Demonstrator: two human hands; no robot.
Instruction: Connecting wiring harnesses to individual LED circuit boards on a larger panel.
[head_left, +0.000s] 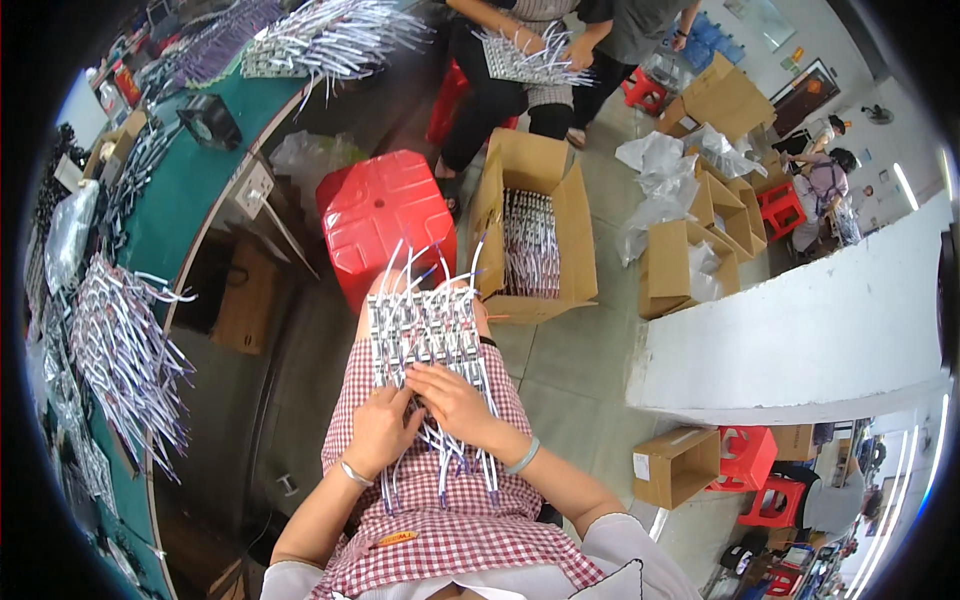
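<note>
A panel of small circuit boards [426, 325] with white, purple-tipped wires lies across my lap on a red checked apron [345, 425]. Loose wires [442, 470] hang over its near edge, and others stick out past the far edge. My left hand [380, 432] is at the panel's near edge, its fingers bent and closed among the wires. Close against it, my right hand [452, 402] reaches in from the right, fingers together over the lower row of boards. The fingertips meet there; what they pinch is too small or hidden to make out.
A red stool [385, 215] stands just ahead, beside an open carton [585, 235] holding more wired panels. On the left, a green workbench [160, 220] carries wired panels [125, 350] and a black fan [210, 122]. Ahead, another person's hands [575, 55] hold a similar panel. A white wall [790, 330] rises at right.
</note>
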